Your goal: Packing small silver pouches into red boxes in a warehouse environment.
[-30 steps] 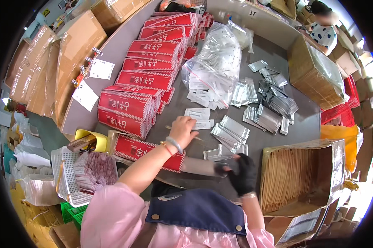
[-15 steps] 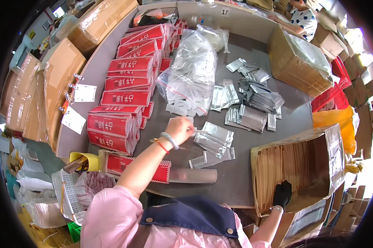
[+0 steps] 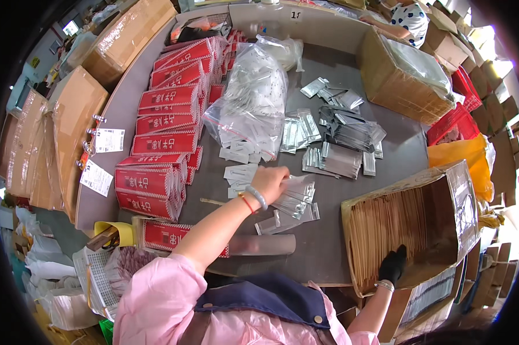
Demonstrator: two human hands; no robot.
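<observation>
My left hand (image 3: pixel 270 183) reaches over the middle of the table, fingers pinched at the edge of a small pile of flat silver packets (image 3: pixel 297 195). What lies between the fingertips is too small to make out. Beside the wrist are white slips (image 3: pixel 240 172), just below a clear zip bag (image 3: pixel 254 92) full of similar slips. My right hand (image 3: pixel 392 265), in a black glove, is inside an open cardboard box (image 3: pixel 465 198) on the right. Its fingers stretch out against a tight row of thin tan pieces (image 3: pixel 380 236) standing on edge.
Red printed pouches (image 3: pixel 166 123) stand in overlapping rows on the left. More silver packets (image 3: pixel 348 129) lie in heaps farther back. A taped carton (image 3: pixel 406 77) sits at the back right. Near the front edge are a red pouch stack (image 3: pixel 164 234) and a clear sleeve (image 3: pixel 265 244).
My left hand has moved right, from beside the white slips to the silver packet pile. My right hand stays in the box. The whole view has shifted slightly.
</observation>
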